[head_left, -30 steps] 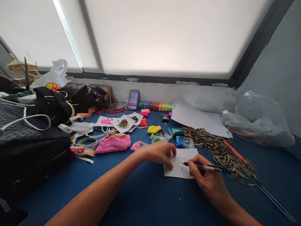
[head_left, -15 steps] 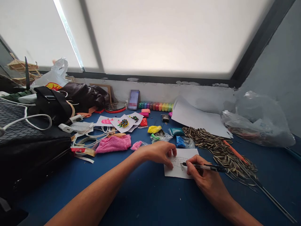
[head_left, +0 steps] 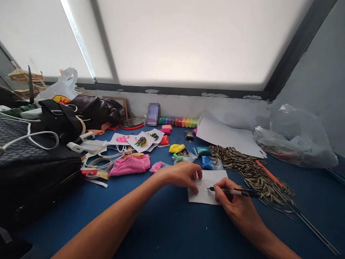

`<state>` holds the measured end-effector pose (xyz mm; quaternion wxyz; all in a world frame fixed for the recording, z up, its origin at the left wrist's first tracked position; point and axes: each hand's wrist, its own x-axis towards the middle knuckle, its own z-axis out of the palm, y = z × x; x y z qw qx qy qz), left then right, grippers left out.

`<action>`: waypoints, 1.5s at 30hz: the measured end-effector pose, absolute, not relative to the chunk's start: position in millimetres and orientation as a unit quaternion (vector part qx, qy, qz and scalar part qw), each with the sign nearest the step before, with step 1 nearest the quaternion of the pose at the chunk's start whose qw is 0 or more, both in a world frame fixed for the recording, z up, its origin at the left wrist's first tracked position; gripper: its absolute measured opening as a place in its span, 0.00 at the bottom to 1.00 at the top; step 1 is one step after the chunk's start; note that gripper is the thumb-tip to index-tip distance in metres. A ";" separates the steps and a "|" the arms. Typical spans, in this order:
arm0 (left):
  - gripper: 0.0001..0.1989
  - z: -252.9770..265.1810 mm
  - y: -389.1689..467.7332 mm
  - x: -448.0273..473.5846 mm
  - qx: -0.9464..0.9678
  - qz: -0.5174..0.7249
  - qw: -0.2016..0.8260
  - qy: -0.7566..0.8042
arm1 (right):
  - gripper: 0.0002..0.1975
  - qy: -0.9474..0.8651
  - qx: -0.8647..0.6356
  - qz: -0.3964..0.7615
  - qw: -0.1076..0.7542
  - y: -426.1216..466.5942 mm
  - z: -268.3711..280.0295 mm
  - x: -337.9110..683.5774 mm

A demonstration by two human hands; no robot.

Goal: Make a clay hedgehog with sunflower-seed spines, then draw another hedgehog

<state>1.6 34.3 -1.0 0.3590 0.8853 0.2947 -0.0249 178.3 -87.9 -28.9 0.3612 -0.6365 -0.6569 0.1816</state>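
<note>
A small white sheet of paper (head_left: pixel 199 198) lies on the blue table, bearing a line drawing with rows of short marks inside a rounded outline. Across its left side rests my left hand (head_left: pixel 184 175), thumb and fingers apart, fingertips down on the sheet. My right hand (head_left: pixel 233 198) grips a black pen (head_left: pixel 245 192) with a clear barrel, its tip at the drawing. Just beyond the sheet lie a blue clay packet (head_left: pixel 207 162) and a teal packet (head_left: pixel 201 151). Right of the pen spreads a heap of striped sunflower seeds (head_left: pixel 258 180).
A pink cloth (head_left: pixel 130 165), white cables and decorated cards (head_left: pixel 141 141) lie to the left, near a black bag (head_left: pixel 40 172). Coloured clay packs (head_left: pixel 179 122) line the wall. Large white sheets (head_left: pixel 226 131) and a clear plastic bag (head_left: pixel 296 140) are at back right.
The pen tip has shifted very slightly on the drawing, with my right hand moving along a little. My left hand stays in place on the paper.
</note>
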 end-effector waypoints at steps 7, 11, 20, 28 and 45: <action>0.23 -3.2 35.8 1.8 0.887 -0.022 0.361 0.286 | 0.15 -0.654 -0.629 0.196 0.373 -88.7 -26.0 177.1; 0.23 -1.2 35.0 1.6 0.886 -0.025 0.362 0.290 | 0.14 -0.639 -0.636 0.174 0.396 -87.7 -25.3 179.9; 0.23 0.7 34.1 2.2 0.887 -0.027 0.359 0.290 | 0.14 -0.648 -0.640 0.183 0.370 -88.7 -23.6 181.9; 0.22 0.2 33.9 2.3 0.885 -0.021 0.363 0.290 | 0.14 -0.651 -0.641 0.184 0.364 -89.5 -23.7 181.2; 0.22 -0.6 34.7 1.3 0.887 -0.023 0.359 0.288 | 0.14 -0.648 -0.639 0.189 0.370 -89.2 -22.2 180.6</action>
